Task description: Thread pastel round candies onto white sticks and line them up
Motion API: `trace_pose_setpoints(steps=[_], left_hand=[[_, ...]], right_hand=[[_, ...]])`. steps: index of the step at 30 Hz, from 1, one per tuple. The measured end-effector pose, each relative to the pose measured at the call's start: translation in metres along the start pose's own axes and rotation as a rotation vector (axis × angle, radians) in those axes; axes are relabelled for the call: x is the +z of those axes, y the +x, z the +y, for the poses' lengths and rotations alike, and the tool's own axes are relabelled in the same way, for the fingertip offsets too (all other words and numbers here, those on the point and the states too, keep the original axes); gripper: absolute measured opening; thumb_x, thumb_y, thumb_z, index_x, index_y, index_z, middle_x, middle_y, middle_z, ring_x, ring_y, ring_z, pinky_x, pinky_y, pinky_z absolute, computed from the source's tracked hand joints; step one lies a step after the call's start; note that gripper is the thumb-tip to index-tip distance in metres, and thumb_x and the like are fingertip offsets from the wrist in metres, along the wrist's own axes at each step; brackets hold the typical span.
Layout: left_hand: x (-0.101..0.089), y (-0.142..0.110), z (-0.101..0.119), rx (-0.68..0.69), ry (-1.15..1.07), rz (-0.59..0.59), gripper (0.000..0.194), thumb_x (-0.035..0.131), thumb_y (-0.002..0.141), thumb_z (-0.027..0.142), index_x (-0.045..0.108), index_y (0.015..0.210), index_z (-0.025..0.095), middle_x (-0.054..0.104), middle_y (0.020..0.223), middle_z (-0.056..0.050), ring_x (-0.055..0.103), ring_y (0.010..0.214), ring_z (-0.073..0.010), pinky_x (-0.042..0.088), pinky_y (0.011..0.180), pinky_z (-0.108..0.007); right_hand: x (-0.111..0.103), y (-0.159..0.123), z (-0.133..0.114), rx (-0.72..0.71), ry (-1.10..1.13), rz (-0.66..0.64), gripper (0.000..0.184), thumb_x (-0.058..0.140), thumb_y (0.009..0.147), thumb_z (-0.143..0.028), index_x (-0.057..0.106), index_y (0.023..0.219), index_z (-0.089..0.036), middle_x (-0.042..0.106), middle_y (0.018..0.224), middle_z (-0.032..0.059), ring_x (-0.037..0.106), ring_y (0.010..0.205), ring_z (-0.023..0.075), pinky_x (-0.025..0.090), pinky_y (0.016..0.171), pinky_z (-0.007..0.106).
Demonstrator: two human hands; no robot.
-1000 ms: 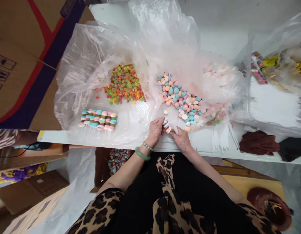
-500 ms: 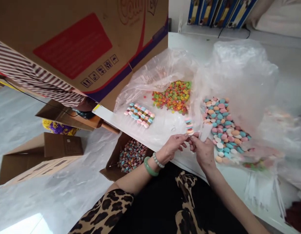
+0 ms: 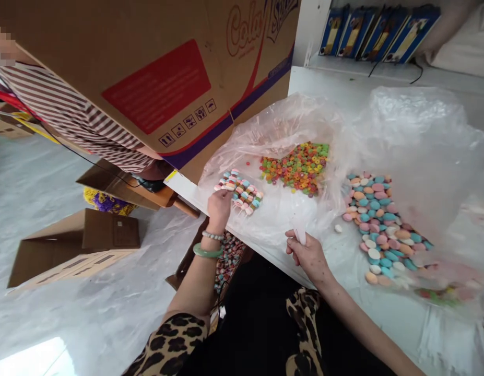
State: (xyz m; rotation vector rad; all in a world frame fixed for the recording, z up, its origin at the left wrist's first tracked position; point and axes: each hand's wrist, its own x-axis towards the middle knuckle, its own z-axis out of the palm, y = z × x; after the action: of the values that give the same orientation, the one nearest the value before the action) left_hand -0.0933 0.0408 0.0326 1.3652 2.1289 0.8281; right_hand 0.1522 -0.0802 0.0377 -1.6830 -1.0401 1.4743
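My left hand (image 3: 219,211), with a green bangle and a bead bracelet at the wrist, is over the near left end of a row of candy skewers (image 3: 247,196). Its fingers are pinched together on the end of one candy skewer (image 3: 228,186), largely hidden by the hand and the row. The skewers carry pink, blue and white sweets with darker rings between. My right hand (image 3: 310,258) is closed around thin white sticks (image 3: 300,236) that poke up between thumb and fingers. Beyond it lies a heap of coloured gummy rings (image 3: 298,167); pastel oval sweets (image 3: 377,219) are piled to its right.
A large cardboard box (image 3: 159,78) stands at the back left, with a person in a striped top (image 3: 69,115) behind it. Clear plastic sheeting (image 3: 425,136) covers much of the table. Below the table edge, an open box holds finished-looking skewers (image 3: 229,256).
My left hand has moved left with the skewer from in front of me to the row. The right hand has parted from it, keeping the white sticks. The view has shifted slightly.
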Motion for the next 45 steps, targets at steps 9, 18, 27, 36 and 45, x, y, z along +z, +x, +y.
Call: trace_pose_setpoints(steps=[9, 18, 27, 36, 45], left_hand=[[0.018, -0.057, 0.029, 0.255, -0.090, -0.099, 0.028, 0.060, 0.081, 0.038, 0.071, 0.094, 0.017, 0.067, 0.096, -0.011, 0.058, 0.085, -0.0220, 0.045, 0.076, -0.034], [0.089, -0.150, 0.080, 0.102, -0.651, -0.980, 0.025, 0.071, 0.074, 0.036, 0.067, 0.062, 0.015, 0.055, 0.056, 0.001, 0.043, 0.054, -0.0081, 0.033, 0.052, -0.022], [0.118, -0.187, 0.117, 0.110, -0.602, -1.045, 0.030, 0.063, 0.080, 0.045, 0.064, 0.069, 0.017, 0.050, 0.056, 0.003, 0.044, 0.051, -0.0080, 0.035, 0.051, -0.022], [0.145, -0.204, 0.123, 0.123, -0.533, -1.077, 0.033, 0.063, 0.081, 0.044, 0.058, 0.064, 0.016, 0.050, 0.055, 0.003, 0.041, 0.049, -0.0063, 0.031, 0.048, -0.021], [0.152, -0.215, 0.143, 0.252, -0.413, -1.167, 0.038, 0.065, 0.077, 0.047, 0.053, 0.057, 0.017, 0.047, 0.052, 0.004, 0.040, 0.054, -0.0079, 0.034, 0.053, -0.022]], right_hand=[[-0.020, -0.012, -0.002, 0.031, 0.038, -0.044, 0.011, 0.054, 0.076, -0.026, 0.062, 0.077, -0.018, 0.058, 0.056, -0.0044, 0.046, 0.039, 0.0073, 0.038, 0.038, 0.019], [-0.066, -0.027, 0.015, 0.039, 0.168, -0.240, 0.020, 0.055, 0.081, -0.029, 0.068, 0.090, -0.018, 0.064, 0.063, -0.0035, 0.054, 0.036, 0.0079, 0.039, 0.034, 0.016], [-0.122, -0.058, 0.051, 0.092, 0.488, -0.033, 0.038, 0.070, 0.073, -0.050, 0.064, 0.081, -0.013, 0.072, 0.072, 0.0070, 0.070, 0.060, 0.0178, 0.055, 0.056, 0.026], [-0.137, -0.063, 0.071, 0.098, 0.631, 0.065, 0.039, 0.068, 0.073, -0.050, 0.065, 0.082, -0.012, 0.072, 0.072, 0.0077, 0.071, 0.063, 0.0201, 0.056, 0.060, 0.029], [-0.140, -0.075, 0.074, 0.058, 0.559, -0.014, 0.030, 0.065, 0.077, -0.045, 0.057, 0.075, -0.016, 0.063, 0.054, -0.0016, 0.058, 0.040, 0.0121, 0.045, 0.041, 0.021]])
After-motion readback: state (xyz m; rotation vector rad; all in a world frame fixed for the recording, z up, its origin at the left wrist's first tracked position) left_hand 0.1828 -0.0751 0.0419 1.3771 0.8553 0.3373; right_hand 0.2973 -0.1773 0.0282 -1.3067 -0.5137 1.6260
